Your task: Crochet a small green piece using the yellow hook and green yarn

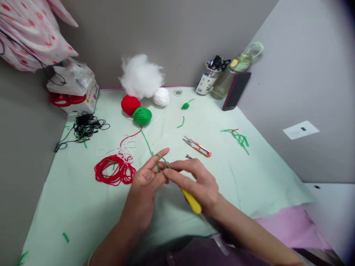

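Green yarn (146, 141) runs from the green yarn ball (142, 116) down to my left hand (148, 177). It passes over the raised index finger, and the thumb and other fingers pinch it. My right hand (198, 181) closes around a crochet hook with a yellow handle (192, 201), whose tip is hidden at the fingertips. Both hands meet where the green strand loops; the small stitches there are too fine to make out. Just beyond my right hand lie orange-handled thread snips (197, 146) and a small dark-tipped item (189, 157), partly covered by that hand.
Behind the hands sit a red yarn ball (130, 105), a white yarn ball (161, 96) and fluffy stuffing (142, 75). Red yarn coils (107, 180) and tangled black yarn (85, 127) lie left. Green scraps (240, 138), a phone (236, 91), a bottle (226, 81) and a pen cup (206, 81) stand right.
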### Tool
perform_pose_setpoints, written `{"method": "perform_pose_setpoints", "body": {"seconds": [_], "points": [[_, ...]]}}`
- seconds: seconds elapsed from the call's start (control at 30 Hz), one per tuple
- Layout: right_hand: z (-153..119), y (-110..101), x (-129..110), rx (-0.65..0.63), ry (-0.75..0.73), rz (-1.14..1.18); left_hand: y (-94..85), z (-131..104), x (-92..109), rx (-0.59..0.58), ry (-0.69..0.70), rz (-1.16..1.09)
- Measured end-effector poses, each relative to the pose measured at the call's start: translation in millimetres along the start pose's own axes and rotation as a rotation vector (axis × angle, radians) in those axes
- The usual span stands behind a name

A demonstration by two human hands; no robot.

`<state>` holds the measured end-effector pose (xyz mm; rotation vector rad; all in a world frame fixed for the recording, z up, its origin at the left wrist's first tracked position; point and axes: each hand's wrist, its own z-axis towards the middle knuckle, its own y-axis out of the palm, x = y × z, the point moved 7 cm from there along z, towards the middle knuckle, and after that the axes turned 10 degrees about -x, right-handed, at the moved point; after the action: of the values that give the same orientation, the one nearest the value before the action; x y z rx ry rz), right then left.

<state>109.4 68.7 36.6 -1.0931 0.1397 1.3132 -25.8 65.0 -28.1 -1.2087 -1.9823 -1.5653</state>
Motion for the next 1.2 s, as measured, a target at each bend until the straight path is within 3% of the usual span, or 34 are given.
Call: {"method": "perform_pose_setpoints", "body": {"seconds": [0.07, 0.17, 0.3, 0.6, 0.7, 0.8, 0.93, 1.03, 1.1, 1.2], "points": [[-0.5, -3.7, -2.5, 0.026, -0.039, -0.010, 1.7, 1.6, -3.6, -0.051, -0.079, -0.099], [3.1, -12.7, 13.2, 0.140, 0.119, 0.274, -1.2, 3.4, -1.4, -0.049, -0.078, -0.162], [10.1, -3.4, 26.6, 0.103, 0.266, 0.612, -0.7, 2.6, 0.5, -0.070, -0.005, -0.022], [4.3, 5.4, 48.2, 0.073, 0.447, 0.822, -6.5, -0.6, 8.3, -0.045, 0.070, 0.211], [5.4, 0.6, 43.1, 0.059, 0.416, 0.744, -9.2, 0.3, 11.5, -0.020, 0.096, 0.265], [7.0, -6.3, 30.2, 0.039, 0.328, 0.513, -10.5, -1.2, 12.5, 0.018, 0.114, 0.314], [8.2, -6.1, 3.1, -0.019, 0.050, 0.087, -12.6, -6.0, 13.0, 0.135, 0.147, 0.373], [3.0, 2.9, -12.0, -0.053, -0.139, -0.229, -10.7, -5.5, 7.6, 0.130, 0.121, 0.271], [0.0, 5.5, -11.2, -0.052, -0.142, -0.259, -6.2, -2.3, -1.0, 0.038, 0.028, 0.107], [-0.4, -2.6, 1.7, 0.029, -0.007, 0.017, -0.4, 0.3, -7.5, -0.085, -0.091, -0.098]]}}
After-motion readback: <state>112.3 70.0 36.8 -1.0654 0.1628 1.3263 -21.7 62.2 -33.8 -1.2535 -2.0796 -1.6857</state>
